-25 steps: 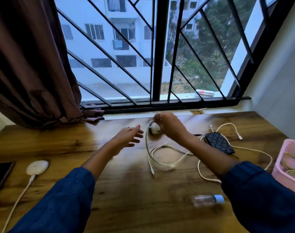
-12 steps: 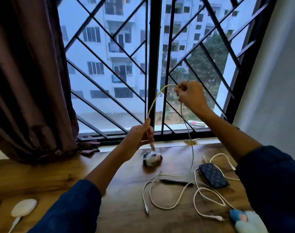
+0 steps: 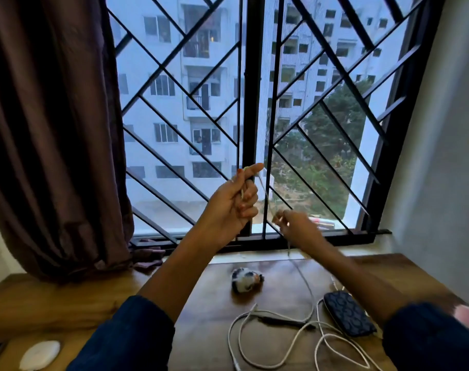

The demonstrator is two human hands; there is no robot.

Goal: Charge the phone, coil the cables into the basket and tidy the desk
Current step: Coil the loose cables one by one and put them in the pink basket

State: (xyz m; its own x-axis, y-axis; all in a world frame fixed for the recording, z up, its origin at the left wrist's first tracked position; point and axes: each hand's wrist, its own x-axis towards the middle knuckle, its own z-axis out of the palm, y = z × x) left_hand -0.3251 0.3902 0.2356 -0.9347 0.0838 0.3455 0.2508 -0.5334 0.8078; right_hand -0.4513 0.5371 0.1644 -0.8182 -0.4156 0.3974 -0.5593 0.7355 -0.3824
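Both hands pinch one thin cable [image 3: 265,195] above the tabletop [image 3: 206,303], left hand [image 3: 232,203] high, right hand [image 3: 297,228] low (likely for coiling)

Right hand [image 3: 294,226] motion-blurred, grip unclear, pink basket [image 3: 468,317] cut by rt edge, charger pad [image 3: 39,354] partly cropped

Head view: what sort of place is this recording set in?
Probably a home desk by an apartment window: a wooden desk strewn with charging cables, a brown curtain, a barred window.
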